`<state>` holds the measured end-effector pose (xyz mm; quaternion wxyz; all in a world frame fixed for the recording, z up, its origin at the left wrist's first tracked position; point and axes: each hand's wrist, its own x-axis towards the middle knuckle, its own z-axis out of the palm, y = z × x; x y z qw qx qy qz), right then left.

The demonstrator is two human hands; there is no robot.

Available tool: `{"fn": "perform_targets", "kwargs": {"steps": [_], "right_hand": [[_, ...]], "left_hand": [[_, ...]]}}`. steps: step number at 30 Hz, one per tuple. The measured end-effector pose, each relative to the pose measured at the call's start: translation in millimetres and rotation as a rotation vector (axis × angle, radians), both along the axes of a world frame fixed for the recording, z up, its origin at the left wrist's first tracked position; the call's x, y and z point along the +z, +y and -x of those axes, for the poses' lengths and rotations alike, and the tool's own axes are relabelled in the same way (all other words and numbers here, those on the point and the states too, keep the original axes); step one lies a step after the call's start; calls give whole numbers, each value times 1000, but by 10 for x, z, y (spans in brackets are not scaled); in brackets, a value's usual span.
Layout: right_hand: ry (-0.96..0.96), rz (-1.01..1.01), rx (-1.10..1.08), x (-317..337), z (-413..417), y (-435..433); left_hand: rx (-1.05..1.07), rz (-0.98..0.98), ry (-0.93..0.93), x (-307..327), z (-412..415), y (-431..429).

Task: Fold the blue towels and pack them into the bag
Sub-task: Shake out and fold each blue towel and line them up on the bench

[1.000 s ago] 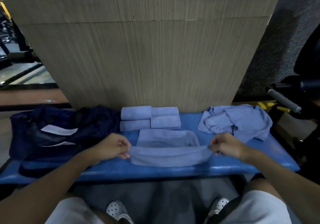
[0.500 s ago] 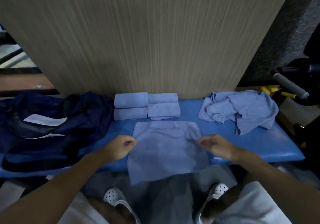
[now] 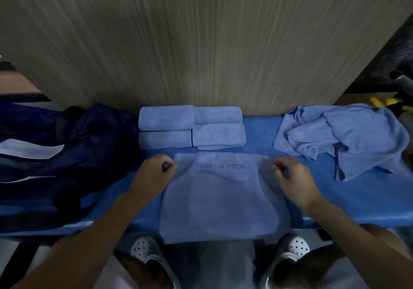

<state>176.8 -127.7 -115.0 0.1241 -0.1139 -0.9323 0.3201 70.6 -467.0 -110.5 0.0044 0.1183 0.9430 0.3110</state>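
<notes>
Both hands, the left hand (image 3: 154, 173) and the right hand (image 3: 295, 180), are pinching the far corners of a blue towel (image 3: 221, 199) lying between them on the desk (image 3: 362, 199).

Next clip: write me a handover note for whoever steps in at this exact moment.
Left hand pinches the far left corner of the spread towel; right hand pinches its far right corner. That towel lies flat on the bench, near edge hanging over the front.
Done: folded towels sit in a block at the back.
To do: fold this one, then the crumpled pile on the right; pack everything into the dark bag on the left.
</notes>
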Motion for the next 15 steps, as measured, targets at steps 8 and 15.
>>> {"fn": "perform_targets", "kwargs": {"steps": [8, 15], "right_hand": [[-41, -77, -59, -160, 366, 105], [-160, -152, -100, -151, 458, 38]], "left_hand": [[102, 68, 14, -135, 251, 153], [103, -71, -18, -162, 316, 187]]}}
